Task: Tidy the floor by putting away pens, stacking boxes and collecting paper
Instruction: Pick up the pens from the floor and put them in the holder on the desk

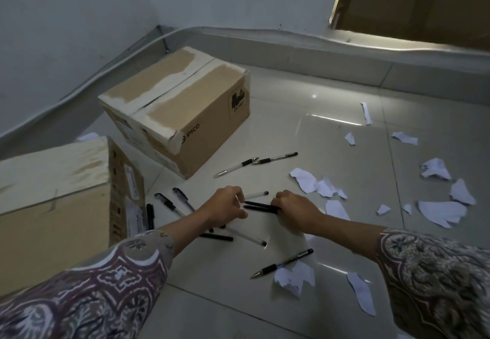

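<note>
The right hand (291,207) has its grip closed on two dark pens (261,207), while the left hand (225,206), fingers curled, pinches their other ends above the floor (344,153).

Obstacles & clearance, glossy white tiled floor (331,140). Left edge blocked by large pale cardboard box (53,193); brown taped cardboard carton w/ PICO print (185,116) stands behind it, narrow gap btwn the two. Black-and-clear ballpoint pens (169,203) litter the strip just beside the pale box. Two pens lie off the PICO carton's near corner. Torn white paper scraps (440,212) scatter the right side, w/ bare tile lanes btwn them. Far centre tiles towards grey skirting (291,52) are open. Leaning brown cardboard sheet (424,2) closes the far right.
</note>
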### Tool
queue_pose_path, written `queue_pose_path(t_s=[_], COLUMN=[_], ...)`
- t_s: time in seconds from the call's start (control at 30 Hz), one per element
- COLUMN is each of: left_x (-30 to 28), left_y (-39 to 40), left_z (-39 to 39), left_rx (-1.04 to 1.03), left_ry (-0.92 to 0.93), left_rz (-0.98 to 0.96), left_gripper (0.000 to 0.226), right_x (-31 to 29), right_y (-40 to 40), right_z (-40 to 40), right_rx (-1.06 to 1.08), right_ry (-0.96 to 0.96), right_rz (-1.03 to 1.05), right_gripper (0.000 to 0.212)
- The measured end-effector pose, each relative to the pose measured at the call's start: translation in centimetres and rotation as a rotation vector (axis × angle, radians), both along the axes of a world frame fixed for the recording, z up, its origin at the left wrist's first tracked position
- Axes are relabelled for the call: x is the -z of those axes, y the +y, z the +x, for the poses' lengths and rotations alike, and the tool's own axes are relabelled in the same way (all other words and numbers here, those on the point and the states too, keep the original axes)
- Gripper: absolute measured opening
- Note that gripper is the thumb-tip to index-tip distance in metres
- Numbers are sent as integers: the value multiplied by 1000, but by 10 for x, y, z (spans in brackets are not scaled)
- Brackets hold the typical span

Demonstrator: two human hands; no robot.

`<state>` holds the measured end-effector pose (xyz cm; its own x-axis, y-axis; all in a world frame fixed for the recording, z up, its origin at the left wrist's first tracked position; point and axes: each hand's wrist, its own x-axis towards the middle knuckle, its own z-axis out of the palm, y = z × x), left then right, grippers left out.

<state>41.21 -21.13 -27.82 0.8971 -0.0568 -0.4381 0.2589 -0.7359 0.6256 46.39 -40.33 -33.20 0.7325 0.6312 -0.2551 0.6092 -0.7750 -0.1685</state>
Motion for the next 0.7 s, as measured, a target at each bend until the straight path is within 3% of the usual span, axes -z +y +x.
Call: queue_pose_path(t_s=[0.1,0.2,0.33,0.47,0.6,0.7], left_x=[7,11,14,14,6,-3], left_y=[-6,-14,-21,-23,-27,-34], left_z=[-10,-18,-25,-30,-38,-41], left_rx=[17,38,83,24,-226,-375], left_ry=[10,21,-8,-38,-26,-6], left_rz=[-26,-48,-38,-76,-317,-520], left_gripper=[32,31,26,26,36,21], right_x=[3,3,-6,-28,-51,-59], right_y=[-1,0,4,-3,-5,5], right_z=[-6,-14,-5,2,-10,-31], right_rx=[-171,-265,-114,148,318,368], right_ry=[-141,-229,-67,96,313,500], right_rz=[-39,-127,-98,85,438,607], right_gripper=[10,26,17,16,9,13])
